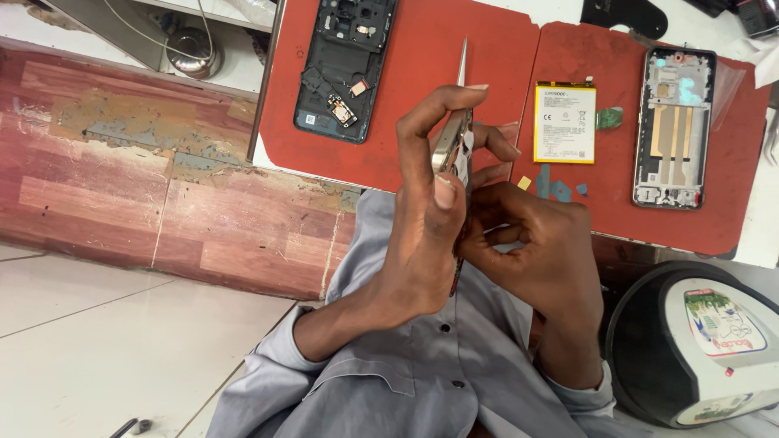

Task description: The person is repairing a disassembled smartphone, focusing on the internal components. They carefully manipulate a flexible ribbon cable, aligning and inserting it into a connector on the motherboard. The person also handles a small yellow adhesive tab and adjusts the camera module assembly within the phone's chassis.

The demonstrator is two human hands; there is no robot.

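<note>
The phone [452, 150] stands on edge between both hands, held above the near rim of the red mat [422, 73], so that only its thin pale side and a sliver of its back show. The left hand [426, 227] is closed around it: the thumb presses flat on the near edge, and the forefinger arches high over the top and comes down on the far side. The right hand [540, 243] curls in from the other side, its fingers bent and their tips touching the phone's face; it grips the handle end of a thin metal tool [462, 69], whose pointed tip rises straight up past the phone. How the tool meets the phone's edge is hidden by the fingers.

On the mat behind lie a dark opened phone shell [345, 69] with its inner parts bare, a yellow-edged white battery [565, 123], and a pale phone frame [673, 130] further right. A round black-and-white helmet [698, 349] sits low at the right.
</note>
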